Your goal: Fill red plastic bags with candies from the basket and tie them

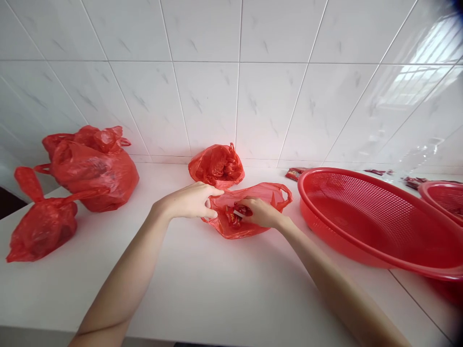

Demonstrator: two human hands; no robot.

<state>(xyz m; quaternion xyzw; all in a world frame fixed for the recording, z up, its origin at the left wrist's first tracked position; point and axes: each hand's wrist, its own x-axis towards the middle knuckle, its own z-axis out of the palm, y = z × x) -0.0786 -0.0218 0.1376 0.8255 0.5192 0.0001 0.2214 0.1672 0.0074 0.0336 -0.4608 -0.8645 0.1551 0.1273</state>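
Note:
An opened red plastic bag point(249, 231) lies on the white counter in front of me. Inside it are small red wrapped packets point(232, 217) with yellowish print. My right hand point(261, 212) reaches into the bag from the right, its fingers closed on a red packet point(243, 210) with a pale edge. At the bag's left rim is my left hand point(191, 200), thumb and forefinger spread apart beside the opening. Whether its other fingers touch the plastic is hidden.
A bunched red bag point(217, 166) sits behind, near the tiled wall. Tied, filled red bags point(94, 168) stand at left. On the right are a large red mesh basket point(361, 193), another red basket point(443, 193), loose packets point(294, 173) and a clear plastic bottle point(421, 156).

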